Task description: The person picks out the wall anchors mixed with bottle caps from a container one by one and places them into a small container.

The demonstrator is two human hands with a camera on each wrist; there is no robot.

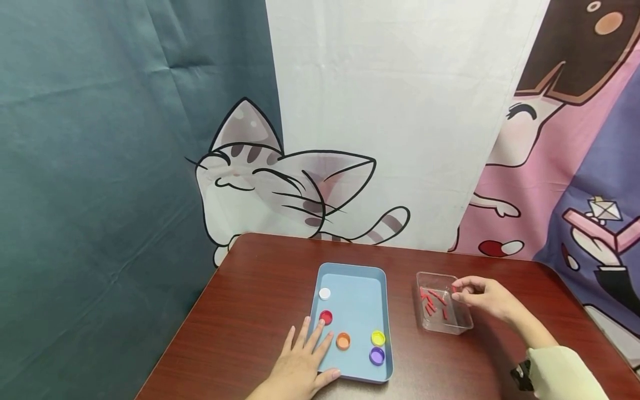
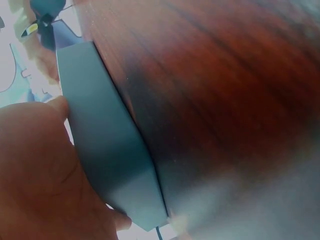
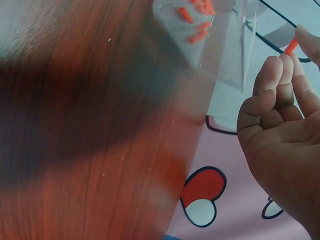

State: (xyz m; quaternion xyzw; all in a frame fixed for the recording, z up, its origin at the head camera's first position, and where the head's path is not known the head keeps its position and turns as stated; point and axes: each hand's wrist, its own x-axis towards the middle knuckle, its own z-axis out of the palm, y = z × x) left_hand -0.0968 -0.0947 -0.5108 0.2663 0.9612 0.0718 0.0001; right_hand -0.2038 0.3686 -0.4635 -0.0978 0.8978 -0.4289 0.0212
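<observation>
My left hand [image 1: 300, 361] lies with straight, spread fingers over the left front rim of a light blue tray [image 1: 354, 300]. In the left wrist view its fingers touch the tray's outer side [image 2: 107, 125]. Inside the tray are small round caps: white [image 1: 325, 294], red [image 1: 326, 317], orange [image 1: 343, 341], yellow [image 1: 378, 338] and purple [image 1: 377, 356]. The red cap is close to the left fingertips. My right hand [image 1: 487, 300] pinches a short red stick [image 3: 291, 46] between thumb and forefinger, above the right side of a clear plastic box [image 1: 457, 329].
Several more red sticks [image 1: 431, 304] lie scattered in the clear box, to the right of the tray. Both containers stand on a dark red-brown wooden table [image 1: 250, 311]. Behind it hangs a curtain [image 1: 400, 111] printed with cartoon figures.
</observation>
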